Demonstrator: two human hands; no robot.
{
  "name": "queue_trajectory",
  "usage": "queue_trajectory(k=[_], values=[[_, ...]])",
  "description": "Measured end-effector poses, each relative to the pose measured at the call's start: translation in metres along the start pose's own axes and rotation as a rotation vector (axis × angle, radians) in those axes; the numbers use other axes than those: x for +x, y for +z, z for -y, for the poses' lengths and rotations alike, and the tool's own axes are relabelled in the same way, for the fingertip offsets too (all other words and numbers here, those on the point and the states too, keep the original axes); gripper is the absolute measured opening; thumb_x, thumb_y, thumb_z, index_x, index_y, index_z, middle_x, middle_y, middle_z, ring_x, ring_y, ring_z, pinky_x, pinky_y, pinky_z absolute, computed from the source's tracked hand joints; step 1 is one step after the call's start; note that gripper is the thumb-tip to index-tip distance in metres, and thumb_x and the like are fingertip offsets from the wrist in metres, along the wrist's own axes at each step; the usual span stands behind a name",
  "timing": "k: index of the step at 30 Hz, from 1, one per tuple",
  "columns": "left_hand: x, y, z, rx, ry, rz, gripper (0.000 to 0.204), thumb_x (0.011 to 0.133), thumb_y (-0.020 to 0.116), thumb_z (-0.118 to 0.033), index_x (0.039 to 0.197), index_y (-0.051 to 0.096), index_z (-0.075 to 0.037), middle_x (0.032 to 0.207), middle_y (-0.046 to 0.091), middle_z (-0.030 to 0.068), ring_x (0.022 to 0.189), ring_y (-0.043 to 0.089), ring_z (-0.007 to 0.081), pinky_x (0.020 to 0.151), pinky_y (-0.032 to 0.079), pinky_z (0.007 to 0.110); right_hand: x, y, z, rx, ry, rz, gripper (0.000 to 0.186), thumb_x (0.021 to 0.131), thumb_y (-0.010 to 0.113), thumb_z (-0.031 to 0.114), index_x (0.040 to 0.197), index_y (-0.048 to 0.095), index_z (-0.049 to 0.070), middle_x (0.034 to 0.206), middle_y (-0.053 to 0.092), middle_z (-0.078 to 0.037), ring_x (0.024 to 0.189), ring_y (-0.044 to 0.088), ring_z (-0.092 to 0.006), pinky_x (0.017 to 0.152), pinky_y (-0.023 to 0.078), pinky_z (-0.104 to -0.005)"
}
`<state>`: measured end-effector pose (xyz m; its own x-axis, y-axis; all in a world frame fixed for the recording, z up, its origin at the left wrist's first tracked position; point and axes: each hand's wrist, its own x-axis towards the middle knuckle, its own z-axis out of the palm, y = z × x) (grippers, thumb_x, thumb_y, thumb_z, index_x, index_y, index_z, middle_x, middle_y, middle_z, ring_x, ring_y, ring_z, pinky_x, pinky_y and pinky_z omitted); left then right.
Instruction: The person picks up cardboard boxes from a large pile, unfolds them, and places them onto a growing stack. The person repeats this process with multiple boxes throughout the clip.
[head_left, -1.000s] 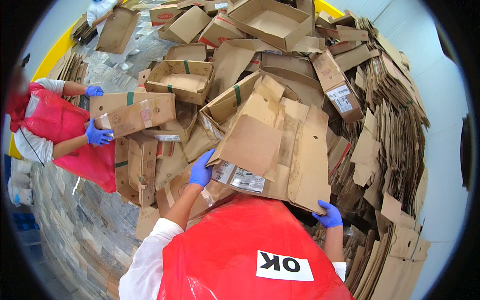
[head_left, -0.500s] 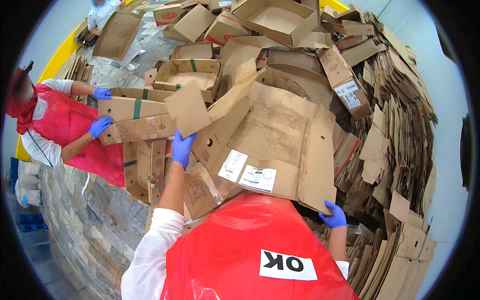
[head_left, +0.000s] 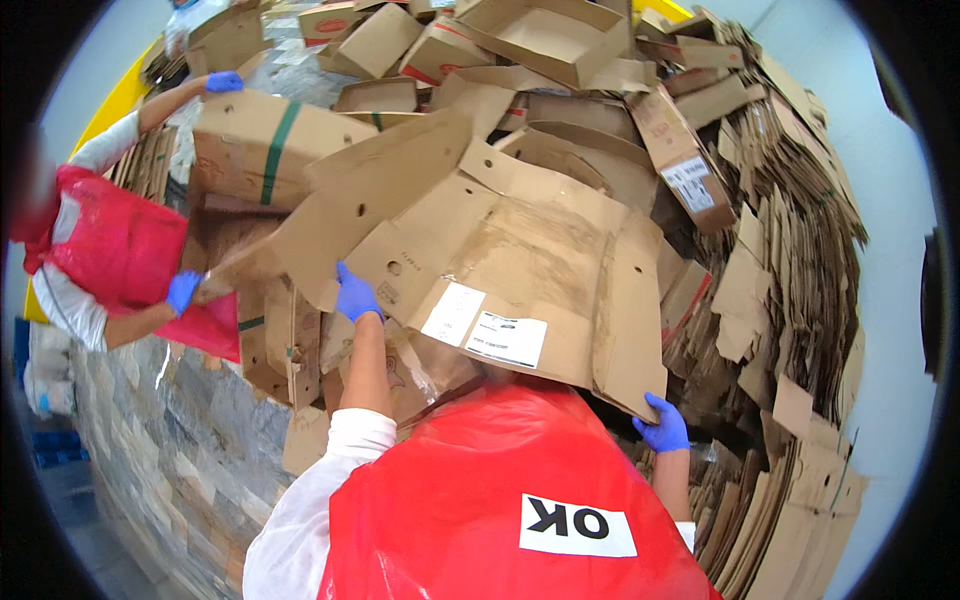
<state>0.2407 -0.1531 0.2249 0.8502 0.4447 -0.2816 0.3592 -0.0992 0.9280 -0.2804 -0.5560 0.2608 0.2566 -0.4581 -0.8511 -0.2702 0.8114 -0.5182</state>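
An opened-out brown cardboard box (head_left: 545, 245) with fold lines, round holes and two white labels lies spread in front of my red apron. My left hand (head_left: 357, 293), in a blue glove, grips its left edge where a side flap bends up. At the box's near right corner, my gloved right hand (head_left: 664, 424) pinches the edge. Left of my left hand, a co-worker in a red apron holds another cardboard box (head_left: 250, 150) with a green strap, one gloved hand at its top and one lower down. A carton with a printed drawing (head_left: 420, 370) sits below my left forearm.
Heaped open boxes (head_left: 545, 40) fill the far side. Tall stacks of flattened cardboard (head_left: 800, 250) line the white wall at right. Stone-patterned floor (head_left: 190, 450) shows at lower left. Another person stands far left, partly hidden by cardboard.
My left hand has moved down and left, and the flap beside it now lies folded outward to the left. The co-worker's upper hand rose, opening the strapped box wider. My right hand barely moved.
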Motion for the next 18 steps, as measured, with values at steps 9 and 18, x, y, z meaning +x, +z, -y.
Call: queue_trajectory(k=[9,18], values=[[-0.004,-0.006,0.008,0.252,0.902,0.263,0.07,0.103,0.058,-0.015,0.164,0.025,-0.006,0.166,0.036,0.0168,0.149,0.041,0.0358,0.117,0.039,0.042,-0.027,0.035,0.012,-0.027,-0.055,0.042,0.04,0.092,0.075,0.023,0.127,0.063,0.012,0.122,0.067,-0.008,0.111,0.061,-0.028,0.085,0.056,-0.0502],[0.047,-0.017,-0.025,-0.251,-0.109,0.394,0.059,0.094,0.076,-0.042,0.142,0.058,-0.013,0.13,0.066,0.0074,0.112,0.064,0.0197,0.084,0.051,0.037,-0.011,0.019,-0.002,0.004,-0.012,0.049,0.042,0.091,0.075,0.021,0.131,0.064,0.014,0.125,0.068,-0.005,0.116,0.061,-0.0288,0.093,0.052,-0.0537]])
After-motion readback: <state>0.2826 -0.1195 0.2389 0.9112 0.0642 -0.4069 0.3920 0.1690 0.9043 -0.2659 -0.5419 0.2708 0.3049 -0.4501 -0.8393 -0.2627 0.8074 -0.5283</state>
